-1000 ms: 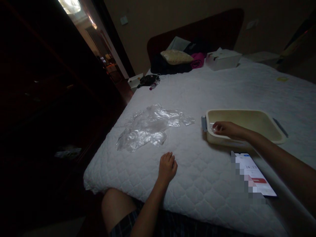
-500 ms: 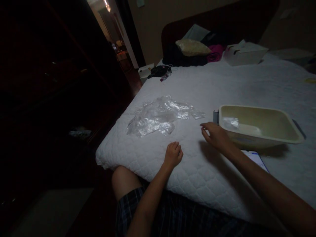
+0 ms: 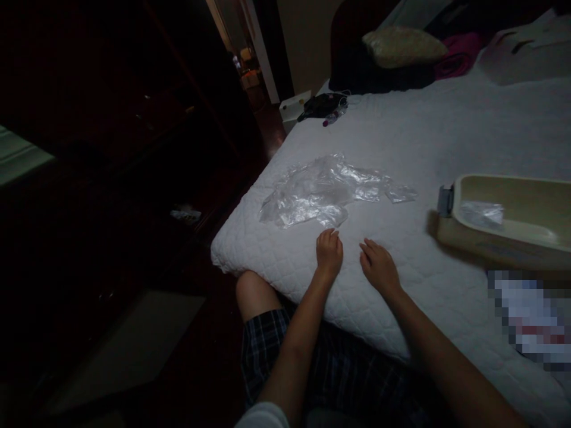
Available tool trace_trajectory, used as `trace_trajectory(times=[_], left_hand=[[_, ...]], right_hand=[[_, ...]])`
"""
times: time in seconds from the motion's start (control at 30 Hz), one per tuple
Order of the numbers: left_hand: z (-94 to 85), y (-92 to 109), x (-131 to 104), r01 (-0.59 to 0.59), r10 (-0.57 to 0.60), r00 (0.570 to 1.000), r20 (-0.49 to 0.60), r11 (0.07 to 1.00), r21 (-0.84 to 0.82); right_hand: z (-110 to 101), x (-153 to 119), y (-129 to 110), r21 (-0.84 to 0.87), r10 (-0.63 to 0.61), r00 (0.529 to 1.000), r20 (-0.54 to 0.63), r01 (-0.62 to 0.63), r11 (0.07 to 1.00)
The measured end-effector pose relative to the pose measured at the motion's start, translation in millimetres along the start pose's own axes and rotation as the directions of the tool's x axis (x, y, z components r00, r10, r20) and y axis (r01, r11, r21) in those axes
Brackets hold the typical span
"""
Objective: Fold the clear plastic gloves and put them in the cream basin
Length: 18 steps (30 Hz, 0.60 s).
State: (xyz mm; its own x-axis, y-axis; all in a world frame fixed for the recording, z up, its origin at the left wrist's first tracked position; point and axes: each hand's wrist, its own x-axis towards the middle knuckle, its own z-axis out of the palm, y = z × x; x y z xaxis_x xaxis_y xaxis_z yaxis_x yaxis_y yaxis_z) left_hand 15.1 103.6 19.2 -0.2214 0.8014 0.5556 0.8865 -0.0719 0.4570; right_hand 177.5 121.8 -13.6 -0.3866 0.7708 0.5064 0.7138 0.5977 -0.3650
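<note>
On the white quilted bed lies a spread of crumpled clear plastic bags. My left hand is at their near edge, its loosely bent fingers pointing forward. Its fingertips reach the plastic or stop just short of it; I cannot tell which. To its right, my right hand is over the bed with thumb and fingers apart and nothing visible in them. Farther right stands a cream plastic tub with a grey latch. A small piece of clear plastic lies inside the tub.
A pixelated phone-like item lies in front of the tub. At the back are a yellowish pillow, a magenta cloth and a whitish box. A small bottle lies near the bed's far left edge.
My right hand has moved left, away from the tub. My left hand has reached forward to the plastic bags, its fingers less curled. The view has shifted, moving the scene rightward.
</note>
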Motion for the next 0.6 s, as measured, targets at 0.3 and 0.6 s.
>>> trace_trajectory(times=[0.3,0.6], left_hand=[[16.9,-4,65,-0.058,-0.026,0.957,0.288,0.958,0.281],[-14.1,-9,78,0.005,-0.044,0.985,0.168,0.975,0.223]], right_hand=[[2,2,-3,-0.029,0.02,0.999,-0.05,-0.022,0.999],[1,4,-4,-0.039,0.023,0.999,-0.046,-0.025,0.999]])
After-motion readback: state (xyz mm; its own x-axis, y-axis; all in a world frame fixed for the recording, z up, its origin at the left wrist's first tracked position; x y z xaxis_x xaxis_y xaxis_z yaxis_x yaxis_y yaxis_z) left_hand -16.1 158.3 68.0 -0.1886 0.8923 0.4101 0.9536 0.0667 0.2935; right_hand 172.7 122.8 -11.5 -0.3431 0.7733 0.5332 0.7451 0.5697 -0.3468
